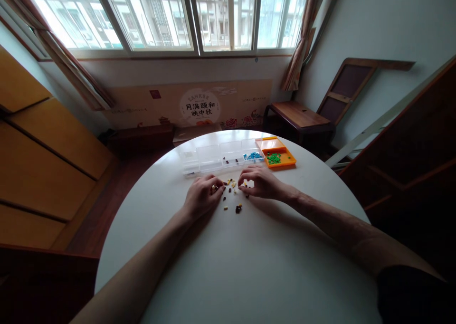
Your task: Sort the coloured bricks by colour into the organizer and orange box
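Both my hands rest on a round white table [249,267] around a scatter of tiny brown, yellow and cream beads [233,198]. My left hand [203,195] is curled, fingertips pinched on a small yellow piece at the scatter's left edge. My right hand [258,181] is also curled, its fingertips pinching a small bead at the scatter's right side. Just beyond the hands lies a row of clear plastic boxes [210,158]; one holds blue beads [253,156]. An orange tray [285,162] with green beads [273,158] sits at the row's right end.
A wooden chair [302,117] and a leaning folded wooden frame [345,89] stand behind the table at right. A printed board [199,106] leans under the window. Yellow-brown cabinets [39,162] fill the left side; dark wooden furniture [420,162] rises at right.
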Action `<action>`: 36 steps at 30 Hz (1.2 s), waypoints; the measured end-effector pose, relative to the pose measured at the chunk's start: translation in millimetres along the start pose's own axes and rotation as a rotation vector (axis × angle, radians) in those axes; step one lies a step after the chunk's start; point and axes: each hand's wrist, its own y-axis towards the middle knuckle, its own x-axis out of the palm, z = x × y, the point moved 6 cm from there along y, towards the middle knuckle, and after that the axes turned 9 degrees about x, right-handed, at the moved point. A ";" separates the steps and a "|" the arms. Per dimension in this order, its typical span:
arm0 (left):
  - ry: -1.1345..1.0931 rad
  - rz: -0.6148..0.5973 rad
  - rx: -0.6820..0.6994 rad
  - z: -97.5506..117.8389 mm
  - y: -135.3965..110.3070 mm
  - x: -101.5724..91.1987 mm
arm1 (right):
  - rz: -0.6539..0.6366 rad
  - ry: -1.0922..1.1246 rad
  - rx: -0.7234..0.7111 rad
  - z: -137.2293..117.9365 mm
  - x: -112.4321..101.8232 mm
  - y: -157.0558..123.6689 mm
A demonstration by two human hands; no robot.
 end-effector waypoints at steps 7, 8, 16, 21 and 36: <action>0.008 0.011 -0.020 0.7 0.2 -1.5 | 0.227 -0.050 0.154 33.3 -16.1 48.5; 0.008 0.012 -0.025 1.2 0.2 -2.2 | 0.239 -0.071 0.170 40.3 -15.2 56.2; -0.010 0.005 -0.032 2.2 0.6 -6.0 | 0.257 -0.156 0.204 62.7 -3.1 72.7; -0.006 0.006 -0.035 -1.7 0.2 -3.3 | 0.253 -0.148 0.146 50.7 -4.3 49.9; 0.143 0.059 -0.038 -12.6 1.3 0.6 | 0.169 -0.195 0.010 37.8 11.2 19.1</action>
